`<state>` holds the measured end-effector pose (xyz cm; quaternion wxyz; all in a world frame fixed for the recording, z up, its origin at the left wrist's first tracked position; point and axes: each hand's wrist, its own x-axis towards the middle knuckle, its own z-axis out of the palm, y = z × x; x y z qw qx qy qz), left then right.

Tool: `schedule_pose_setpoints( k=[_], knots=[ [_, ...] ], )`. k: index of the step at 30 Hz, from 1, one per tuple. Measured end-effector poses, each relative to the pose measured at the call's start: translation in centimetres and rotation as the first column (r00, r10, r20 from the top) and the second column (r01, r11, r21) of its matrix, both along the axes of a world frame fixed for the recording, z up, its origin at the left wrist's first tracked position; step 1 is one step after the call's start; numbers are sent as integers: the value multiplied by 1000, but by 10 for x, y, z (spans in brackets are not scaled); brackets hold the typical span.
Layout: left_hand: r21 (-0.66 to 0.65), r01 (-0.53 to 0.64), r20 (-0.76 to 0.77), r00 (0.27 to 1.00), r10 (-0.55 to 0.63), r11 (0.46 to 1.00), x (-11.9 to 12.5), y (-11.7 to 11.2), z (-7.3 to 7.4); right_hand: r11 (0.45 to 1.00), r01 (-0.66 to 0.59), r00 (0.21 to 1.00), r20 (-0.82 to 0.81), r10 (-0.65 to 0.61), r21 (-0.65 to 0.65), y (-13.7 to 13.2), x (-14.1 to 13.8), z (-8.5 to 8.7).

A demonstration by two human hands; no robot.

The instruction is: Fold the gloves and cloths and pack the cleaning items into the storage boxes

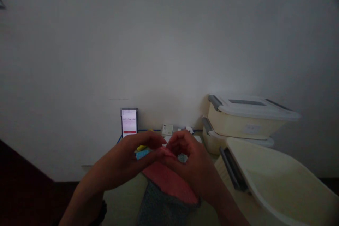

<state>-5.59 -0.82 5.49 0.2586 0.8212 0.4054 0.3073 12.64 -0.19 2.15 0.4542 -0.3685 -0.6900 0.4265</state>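
A pink and grey knitted piece [172, 183] hangs below both hands, its pink band above and its grey part reaching down out of view. My left hand [140, 152] comes in from the left and pinches the top pink edge between thumb and fingers. On the other side, my right hand [189, 159] has its thumb and bent fingers closed on that same edge. The fingertips of both hands nearly meet there. Exactly what lies between them is dim and partly covered by the fingers.
An upright phone [129, 123] showing a timer leans against the wall. Behind the hands lie a blue item [142, 154], a yellow item [141, 147] and a small card-like packet [167, 129]. Lidded storage boxes [238, 123] are stacked at right, with an uncovered cream bin [286, 180] nearer me.
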Motion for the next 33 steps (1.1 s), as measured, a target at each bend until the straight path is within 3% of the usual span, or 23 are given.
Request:
schedule_pose_setpoints(
  k=[5,9,13,17,23,28,33],
  knots=[
    [74,-16,15,1000,15,997,-3,3,-2,1000,-18,998,59,18,11,-2,5,1],
    [75,-100,181,980,85,992,-11,9,-8,996,-89,976,198,87,5,-1,15,7],
    [77,-142,322,940,110,987,-17,11,-9,993,38,969,239,-64,113,-2,21,12],
    [142,-92,223,973,59,986,-20,8,-7,947,155,950,220,-221,282,-5,26,15],
    [203,-21,91,996,2,979,-26,9,-8,875,76,950,231,-208,478,-8,33,20],
    [234,-38,80,997,20,971,-28,7,-3,867,-22,950,280,-136,498,-6,40,22],
    [231,-88,149,987,54,969,-27,5,-3,910,-11,945,302,-125,414,-10,44,26]
  ],
)
